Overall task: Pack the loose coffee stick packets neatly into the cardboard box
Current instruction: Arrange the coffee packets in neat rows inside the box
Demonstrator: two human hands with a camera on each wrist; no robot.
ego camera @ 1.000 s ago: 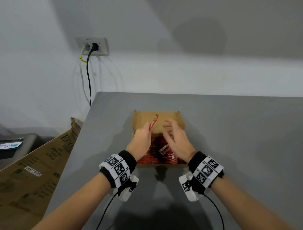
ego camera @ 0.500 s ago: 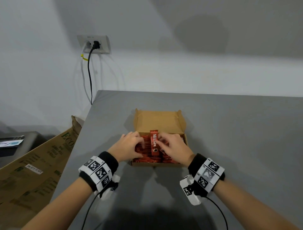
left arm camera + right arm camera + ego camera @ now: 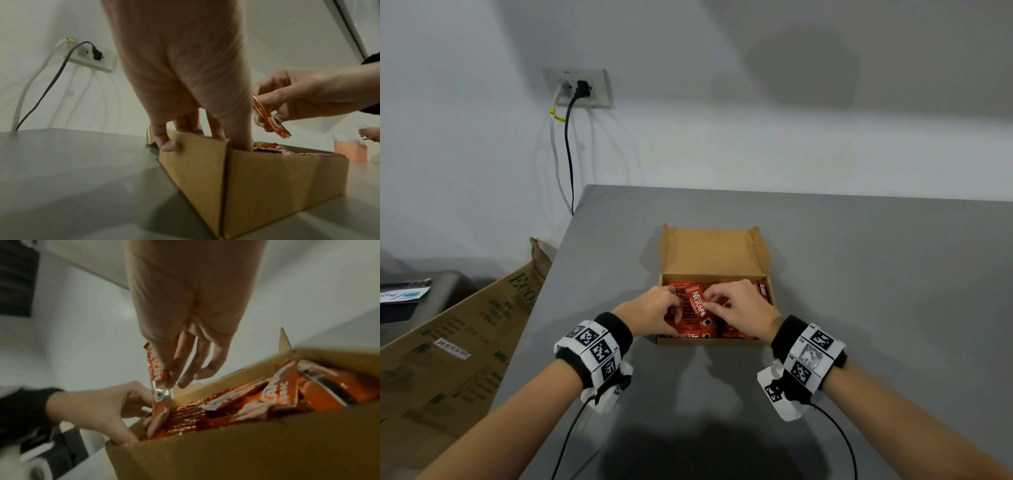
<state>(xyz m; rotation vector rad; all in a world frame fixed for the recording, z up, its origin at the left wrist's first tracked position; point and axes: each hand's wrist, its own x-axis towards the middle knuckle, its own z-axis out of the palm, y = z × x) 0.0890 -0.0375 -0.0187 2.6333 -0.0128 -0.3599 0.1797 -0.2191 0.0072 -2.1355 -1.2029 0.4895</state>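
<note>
An open cardboard box [image 3: 714, 341] sits mid-table with its lid [image 3: 710, 250] folded back, and red coffee stick packets [image 3: 205, 415] fill it in a rough row. My right hand [image 3: 736, 308] pinches one packet [image 3: 159, 382] between thumb and forefinger, and the packet stands nearly upright over the box's left half. My left hand [image 3: 661, 308] reaches down into the box's left end. Most of its fingers [image 3: 216, 129] press among the packets, and one finger lies outside the box wall [image 3: 195, 170]. The held packet [image 3: 698, 308] shows between the two hands.
The grey table [image 3: 859, 274] ends at a left edge close to the box. A large flattened carton [image 3: 448, 342] leans below that edge. A wall socket with two cables [image 3: 577, 89] is at the back left. A pinkish container [image 3: 349, 152] stands beyond the box.
The packet that my left hand held up over the box has come down onto the row. My right hand now pinches it, and my left fingers have dug into the box.
</note>
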